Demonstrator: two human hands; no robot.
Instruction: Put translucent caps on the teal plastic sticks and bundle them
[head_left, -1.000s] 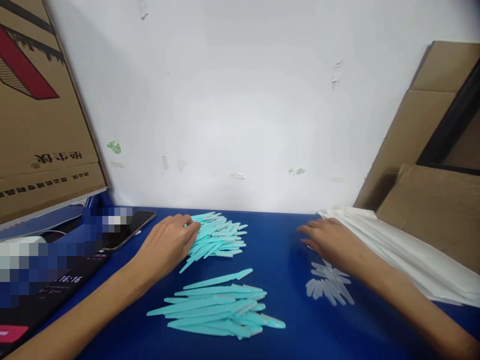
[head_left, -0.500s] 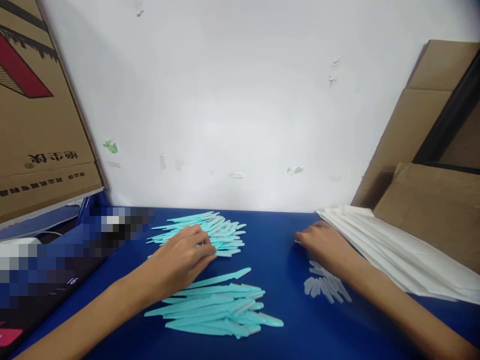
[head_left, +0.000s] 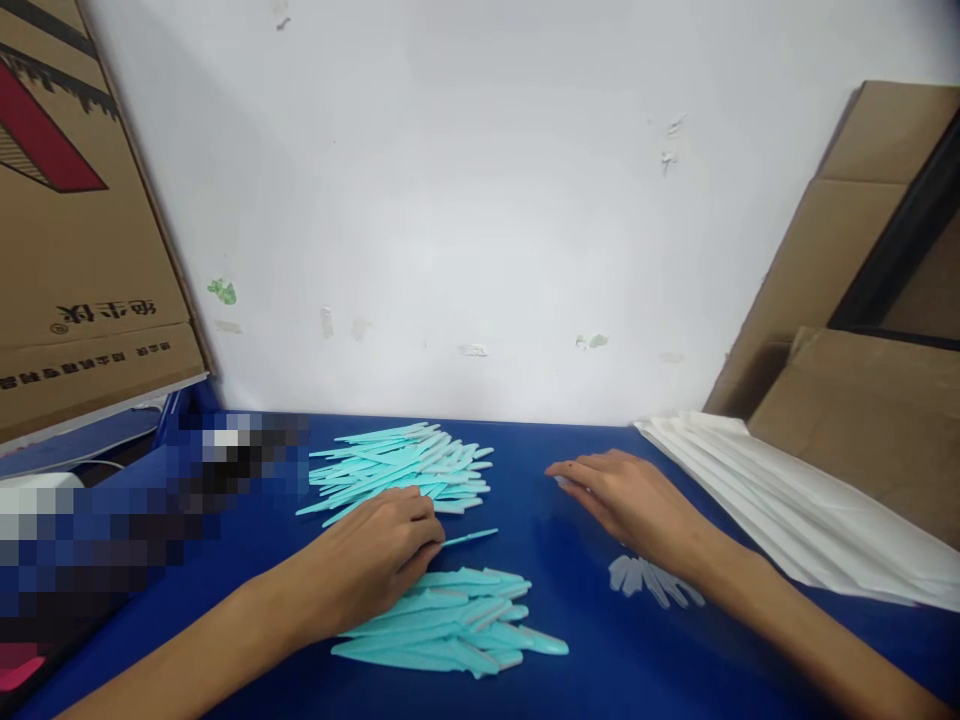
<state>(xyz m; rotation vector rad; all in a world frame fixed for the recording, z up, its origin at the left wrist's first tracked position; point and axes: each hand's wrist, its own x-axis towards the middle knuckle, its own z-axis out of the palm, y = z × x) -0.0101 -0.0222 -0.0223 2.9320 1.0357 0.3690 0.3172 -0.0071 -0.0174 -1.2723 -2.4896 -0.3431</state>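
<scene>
Turquoise eyebrow razors lie in two piles, a far pile [head_left: 405, 462] and a near pile [head_left: 465, 620]. Between them my left hand [head_left: 394, 545] pinches a single eyebrow razor [head_left: 471, 538], whose thin end points right. Over the blue tabletop to the right, my right hand [head_left: 615, 490] has thumb and fingers closed on a small clear blade cap [head_left: 561, 483], mostly hidden by the fingertips. Below that wrist lies a small heap of clear caps [head_left: 652, 580].
White paper-like sheets [head_left: 765, 500] are stacked on the right beside cardboard [head_left: 862, 420]. A printed carton [head_left: 90, 250] stands at the left, above a partly pixelated dark screen-like object [head_left: 97, 590]. A white wall [head_left: 465, 200] closes off the back of the blue table [head_left: 600, 660].
My left hand has come nearer from the far pile and now has the single razor lifted from between the piles. My right hand has moved left, toward it.
</scene>
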